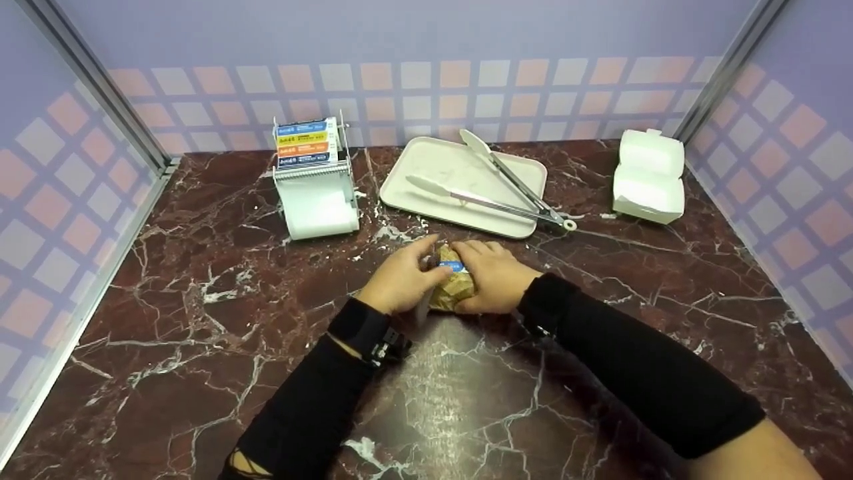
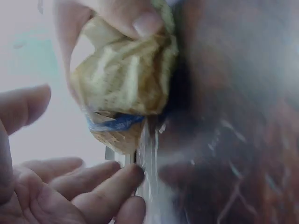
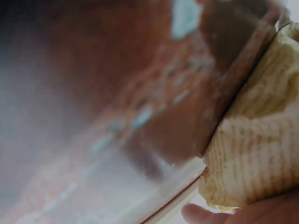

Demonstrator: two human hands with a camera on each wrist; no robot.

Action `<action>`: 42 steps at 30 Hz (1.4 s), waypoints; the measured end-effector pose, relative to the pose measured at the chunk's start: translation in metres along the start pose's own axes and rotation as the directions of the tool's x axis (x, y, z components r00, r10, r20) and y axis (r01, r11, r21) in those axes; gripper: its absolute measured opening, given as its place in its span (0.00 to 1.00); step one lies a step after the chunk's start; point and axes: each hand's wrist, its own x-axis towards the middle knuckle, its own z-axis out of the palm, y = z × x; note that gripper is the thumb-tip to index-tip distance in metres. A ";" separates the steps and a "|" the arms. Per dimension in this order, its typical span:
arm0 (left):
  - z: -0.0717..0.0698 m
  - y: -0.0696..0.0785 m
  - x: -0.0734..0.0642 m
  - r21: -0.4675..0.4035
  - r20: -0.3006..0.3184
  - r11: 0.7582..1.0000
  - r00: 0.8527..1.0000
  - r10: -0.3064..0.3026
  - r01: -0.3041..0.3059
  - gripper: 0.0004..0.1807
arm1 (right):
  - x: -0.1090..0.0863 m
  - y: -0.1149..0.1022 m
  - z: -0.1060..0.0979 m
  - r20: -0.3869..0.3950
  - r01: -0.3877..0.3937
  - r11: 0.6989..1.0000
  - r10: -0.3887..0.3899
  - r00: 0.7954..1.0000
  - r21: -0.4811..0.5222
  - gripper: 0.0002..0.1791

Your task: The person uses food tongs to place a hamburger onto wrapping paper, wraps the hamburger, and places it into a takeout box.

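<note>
A bundle wrapped in crumpled yellow-brown printed paper [image 1: 455, 293] sits on the table between both hands, a blue label [image 1: 453, 266] across it. My right hand [image 1: 494, 277] grips it from the right, fingers over the far side and thumb on the near side. In the left wrist view, the bundle's blue band [image 2: 117, 122] shows below the right hand's thumb. On the other side, my left hand [image 1: 403, 277] has its fingers spread and its thumb beside the label. A clear, shiny strip [image 2: 150, 158] hangs near the left fingertips. Only printed paper [image 3: 257, 149] and a fingertip show in the right wrist view.
Behind the hands, a pale tray [image 1: 413, 160] carries two pairs of tongs [image 1: 493, 202]. A label dispenser [image 1: 310, 150] with several coloured rolls and a white backing strip stands back left. An opened white clamshell box [image 1: 650, 177] is back right. Patterned walls enclose the marbled table [image 1: 200, 373].
</note>
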 end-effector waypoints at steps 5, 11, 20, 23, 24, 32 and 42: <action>0.012 0.005 -0.003 0.088 0.035 0.993 0.997 0.073 -0.075 0.42 | -0.001 -0.002 -0.001 0.039 -0.034 0.998 0.036 0.999 -0.051 0.68; 0.019 0.006 -0.002 0.152 0.036 0.984 0.996 0.083 -0.088 0.40 | -0.004 0.002 -0.003 0.043 -0.040 0.999 0.039 0.998 0.022 0.74; 0.020 0.007 -0.002 0.177 0.035 0.982 0.998 0.059 -0.064 0.39 | -0.004 0.015 -0.005 0.032 0.006 0.994 -0.009 0.999 0.108 0.65; 0.020 0.006 -0.003 0.186 0.030 0.981 0.998 0.057 -0.061 0.40 | -0.002 0.013 -0.004 0.014 0.014 0.994 -0.015 1.000 0.108 0.61; 0.020 0.006 -0.003 0.190 0.028 0.980 0.998 0.056 -0.060 0.40 | -0.002 0.013 -0.004 0.015 0.013 0.994 -0.015 1.000 0.109 0.62; 0.020 0.007 -0.004 0.191 0.036 0.981 0.999 0.037 -0.043 0.41 | -0.013 0.030 -0.017 0.039 -0.061 0.964 0.053 0.998 0.258 0.61; 0.021 0.009 -0.004 0.222 0.024 0.974 0.999 0.038 -0.042 0.43 | -0.035 0.117 -0.053 -0.352 -0.235 0.910 0.356 0.866 0.341 0.31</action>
